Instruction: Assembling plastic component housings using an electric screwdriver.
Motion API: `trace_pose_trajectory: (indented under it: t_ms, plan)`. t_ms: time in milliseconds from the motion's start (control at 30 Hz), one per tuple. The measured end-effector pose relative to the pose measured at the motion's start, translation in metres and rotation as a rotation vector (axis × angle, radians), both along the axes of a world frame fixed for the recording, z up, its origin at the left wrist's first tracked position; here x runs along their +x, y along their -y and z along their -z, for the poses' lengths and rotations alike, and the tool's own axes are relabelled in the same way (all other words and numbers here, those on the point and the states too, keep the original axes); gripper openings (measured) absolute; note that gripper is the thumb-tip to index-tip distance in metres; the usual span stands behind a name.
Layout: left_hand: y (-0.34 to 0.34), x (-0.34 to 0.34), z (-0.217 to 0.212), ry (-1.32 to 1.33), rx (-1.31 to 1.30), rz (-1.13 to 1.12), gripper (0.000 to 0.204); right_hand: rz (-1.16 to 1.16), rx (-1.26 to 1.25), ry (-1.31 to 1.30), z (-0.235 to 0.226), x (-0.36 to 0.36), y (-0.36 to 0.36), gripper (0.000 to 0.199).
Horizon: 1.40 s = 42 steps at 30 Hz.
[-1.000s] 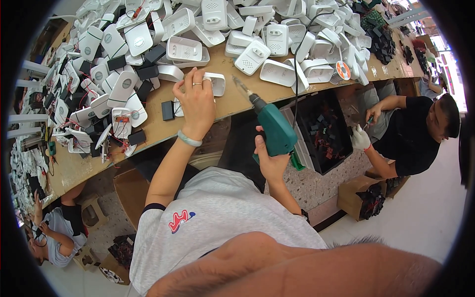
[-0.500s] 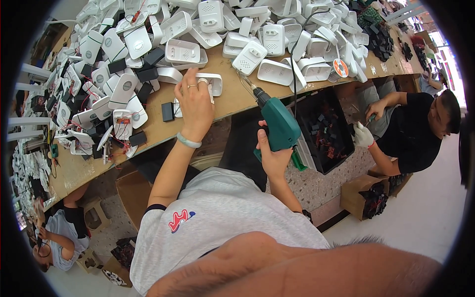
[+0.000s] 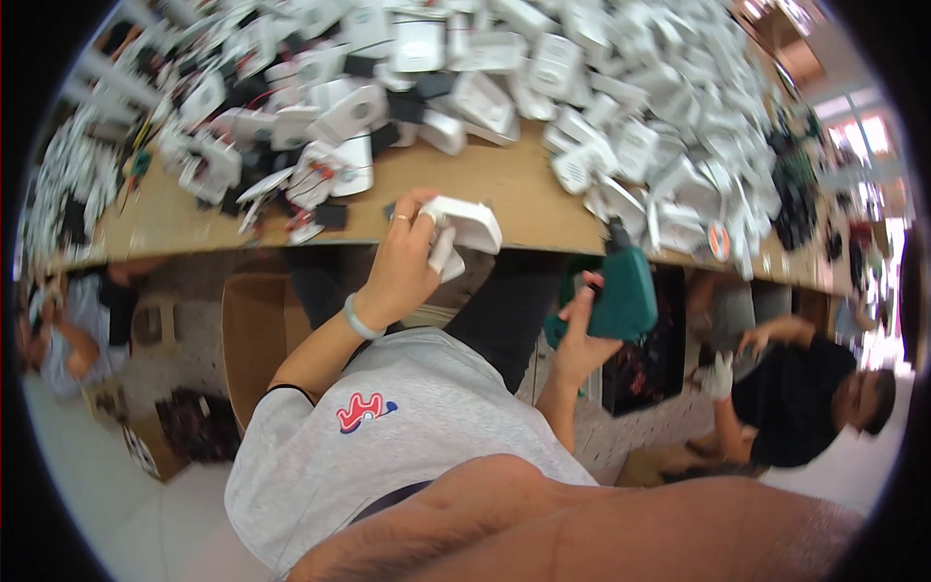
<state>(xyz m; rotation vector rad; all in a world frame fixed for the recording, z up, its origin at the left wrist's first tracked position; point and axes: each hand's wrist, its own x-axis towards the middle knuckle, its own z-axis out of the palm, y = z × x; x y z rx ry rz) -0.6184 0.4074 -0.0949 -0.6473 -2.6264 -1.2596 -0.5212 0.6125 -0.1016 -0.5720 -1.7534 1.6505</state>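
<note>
My left hand (image 3: 402, 262), with a pale bracelet on the wrist, grips a white plastic casing (image 3: 465, 228) just off the near edge of the wooden table (image 3: 524, 199). My right hand (image 3: 580, 335) holds a teal power screwdriver (image 3: 621, 291) by its handle, below the table edge and to the right of the casing. The tool's bit end points up toward the table edge. The two hands are apart, with my dark trousers between them.
A big heap of white casings (image 3: 601, 107) and black parts covers the table's far side. A cardboard box (image 3: 254, 330) stands under the table at left. A crouching person in white gloves (image 3: 795, 388) works at right; another person (image 3: 68, 330) sits at left.
My left hand has lifted the white casing off the table's edge and drawn it toward me. The screwdriver has dropped lower, below the table edge.
</note>
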Motion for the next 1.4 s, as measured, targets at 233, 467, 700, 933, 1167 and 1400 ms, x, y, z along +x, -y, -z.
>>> trace_pose_trajectory:
  t_ms: [233, 467, 700, 933, 1167, 1400]
  plan:
    - [0.240, 0.102, 0.012, 0.759, 0.945, -0.191, 0.039, -0.018, 0.021, -0.087, -0.019, 0.013, 0.044, 0.021]
    - [0.440, 0.212, 0.193, 0.738, 1.141, -0.932, 0.029, -0.066, 0.073, -0.074, -0.034, -0.003, 0.082, 0.024]
    - [0.522, 0.268, 0.430, 0.740, 0.812, -1.699, 0.024, -0.040, 0.113, 0.008, -0.063, -0.024, 0.105, 0.018]
    - [0.486, 0.205, 0.425, 0.680, 0.504, -1.515, 0.024, 0.002, 0.139, 0.029, -0.066, -0.027, 0.127, 0.016]
    - [0.265, 0.098, 0.157, -0.104, 0.345, -1.062, 0.027, 0.014, 0.137, -0.018, -0.060, -0.040, 0.094, 0.017]
    - [0.041, -0.052, -0.042, -0.454, -0.108, -0.039, 0.036, -0.004, 0.062, -0.104, -0.056, -0.029, 0.053, 0.020]
